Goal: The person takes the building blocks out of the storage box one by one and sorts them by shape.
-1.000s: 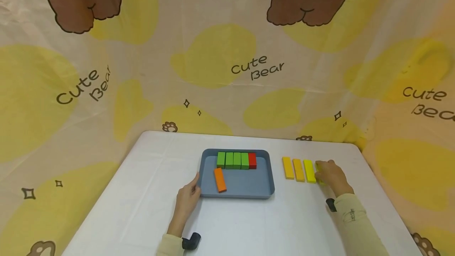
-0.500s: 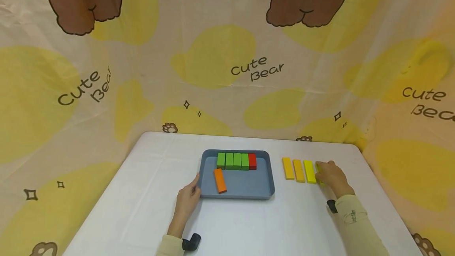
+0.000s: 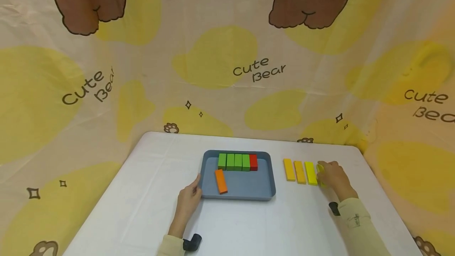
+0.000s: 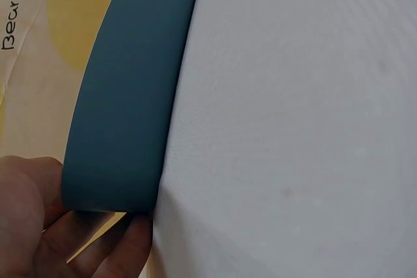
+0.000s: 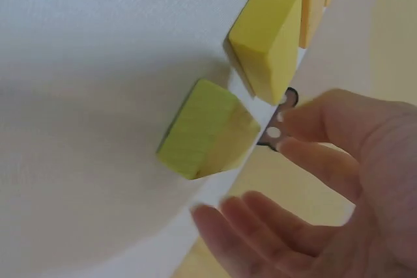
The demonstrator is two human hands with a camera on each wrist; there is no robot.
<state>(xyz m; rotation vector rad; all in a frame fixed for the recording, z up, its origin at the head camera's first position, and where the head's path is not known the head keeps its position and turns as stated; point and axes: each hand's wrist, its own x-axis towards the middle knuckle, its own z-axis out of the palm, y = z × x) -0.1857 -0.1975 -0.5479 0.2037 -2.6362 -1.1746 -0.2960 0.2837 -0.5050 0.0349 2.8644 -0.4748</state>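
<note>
A bear-print curtain [image 3: 227, 62] with yellow patches and the words "Cute Bear" hangs behind and to both sides of a white tabletop [image 3: 142, 192]. On it, near the middle, sits a blue-grey tray [image 3: 249, 192]; a row of four green blocks [image 3: 233, 161] with a red block [image 3: 253, 162] at its right end stands along the tray's far wall, and an orange block [image 3: 220, 181] lies loose on the tray floor in front of them. To the right of the tray, four blocks lie side by side on the bare tabletop: two orange-yellow blocks [image 3: 294, 170], a yellow block [image 3: 311, 172] and, rightmost, a yellow-green block [image 5: 205, 128]. The left hand [image 3: 189, 200] steadies the tray, fingers relaxed against its near-left corner. The right hand [image 3: 332, 175] hovers at the yellow-green block with fingers spread, and the right wrist view shows a gap between them and the block. This looks like a step between a reach and a grasp; the next move would need the fingers to close on the block's long sides without nudging its yellow neighbour, which lies just beside it
</note>
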